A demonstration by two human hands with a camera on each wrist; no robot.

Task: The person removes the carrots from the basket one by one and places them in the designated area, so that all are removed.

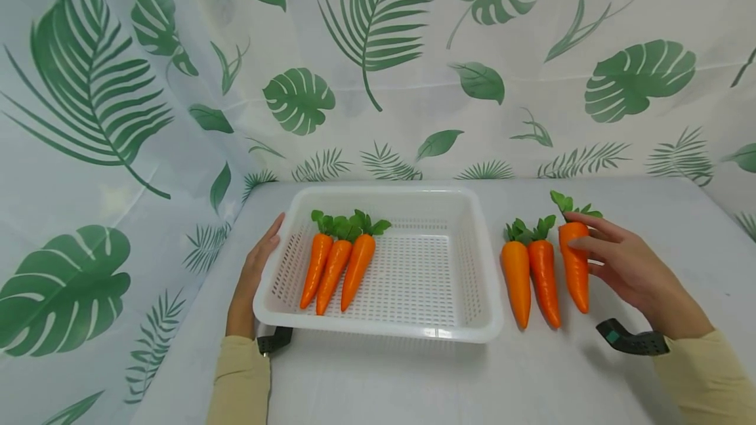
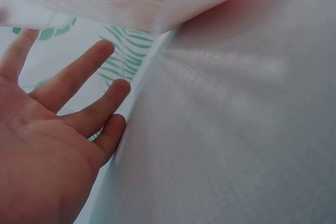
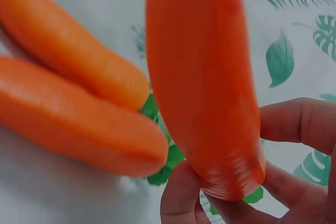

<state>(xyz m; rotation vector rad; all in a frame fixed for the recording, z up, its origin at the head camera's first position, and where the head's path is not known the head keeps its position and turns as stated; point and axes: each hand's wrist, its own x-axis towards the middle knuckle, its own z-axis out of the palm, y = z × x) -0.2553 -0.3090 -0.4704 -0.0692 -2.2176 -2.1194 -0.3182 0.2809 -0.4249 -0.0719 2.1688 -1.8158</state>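
At the right, my right hand (image 1: 640, 271) pinches an orange carrot (image 1: 575, 274) with green leaves near its leafy end, the tip pointing toward me. In the right wrist view the thumb and fingers close round the thick end of this carrot (image 3: 202, 77). Just left of it, two more carrots (image 1: 544, 281) lie side by side on the table. A white perforated plastic basket (image 1: 378, 331) stands in the middle, with three carrots (image 1: 334, 274) in its left half. My left hand (image 1: 255, 274) is at the basket's left side, its fingers extended and spread in the left wrist view.
A white cloth covers the table (image 1: 390, 385). Behind and to the left hangs a white curtain (image 1: 407, 130) printed with green leaves. Black wrist cameras (image 1: 634, 340) sit under both wrists, close to the tan sleeves (image 1: 703, 379).
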